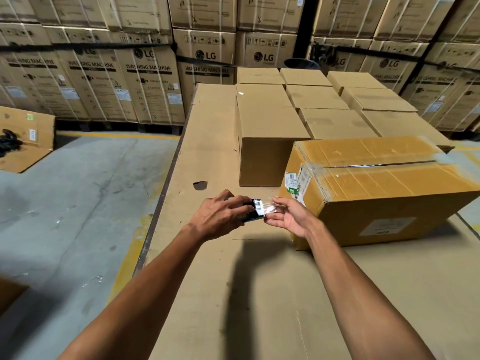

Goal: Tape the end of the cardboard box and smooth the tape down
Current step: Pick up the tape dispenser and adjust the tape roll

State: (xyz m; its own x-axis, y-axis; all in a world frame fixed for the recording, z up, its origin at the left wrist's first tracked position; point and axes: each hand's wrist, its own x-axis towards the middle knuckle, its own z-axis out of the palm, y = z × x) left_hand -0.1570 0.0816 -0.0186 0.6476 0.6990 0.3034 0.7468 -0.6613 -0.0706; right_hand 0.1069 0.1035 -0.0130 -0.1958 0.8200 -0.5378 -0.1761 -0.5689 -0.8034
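A yellowish cardboard box (pixel 384 183) lies at the right on a cardboard-covered table (pixel 213 281), with clear tape along its top seam and labels on its near left end. My left hand (pixel 220 216) is closed around a roll of clear tape (pixel 253 210), a little left of the box's near corner. My right hand (pixel 291 216) pinches the loose end of the tape (pixel 271 209), a short clear strip stretched from the roll. Both hands hover above the table, apart from the box.
Several plain brown boxes (pixel 267 131) stand in rows behind the yellow box. Stacks of washing machine cartons (pixel 130 74) line the back. The table's left edge (pixel 161 203) drops to a concrete floor, where an open carton (pixel 26 141) lies at far left.
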